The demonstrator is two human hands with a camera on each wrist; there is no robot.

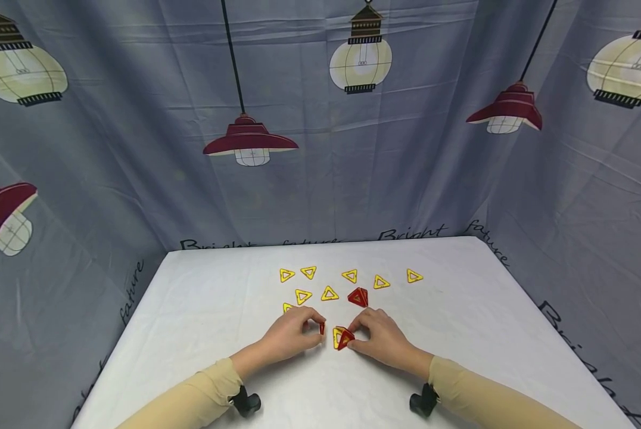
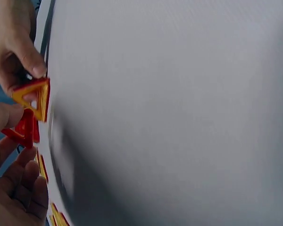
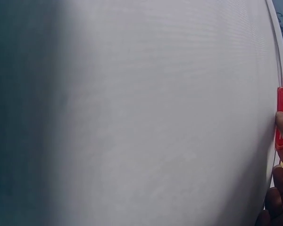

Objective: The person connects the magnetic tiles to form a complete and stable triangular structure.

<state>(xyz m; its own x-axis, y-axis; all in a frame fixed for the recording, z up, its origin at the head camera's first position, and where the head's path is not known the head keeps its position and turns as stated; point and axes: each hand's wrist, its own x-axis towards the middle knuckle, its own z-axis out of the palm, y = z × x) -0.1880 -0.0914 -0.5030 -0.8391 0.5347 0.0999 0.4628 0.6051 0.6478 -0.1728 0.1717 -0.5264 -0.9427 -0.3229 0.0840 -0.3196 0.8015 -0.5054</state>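
Between thumb and fingers my left hand (image 1: 295, 333) pinches a red triangular tile (image 2: 24, 128), seen nearly edge-on in the head view. A small gap parts it from a red and yellow triangle piece (image 1: 341, 338), which my right hand (image 1: 382, 338) grips from its right side. In the left wrist view this piece shows a yellow triangular frame (image 2: 34, 96) with red edges, joined to other tiles at an angle. The right wrist view catches only a red tile edge (image 3: 281, 101) under the thumb. Just beyond my right hand stands a red pyramid-like shape (image 1: 358, 297).
Several loose yellow triangle tiles lie flat farther back on the white table, among them one in the middle (image 1: 329, 293) and one at the far right (image 1: 414, 276). Another yellow tile (image 1: 286, 307) is partly hidden behind my left hand. A grey-blue curtain (image 1: 320, 196) encloses the table.
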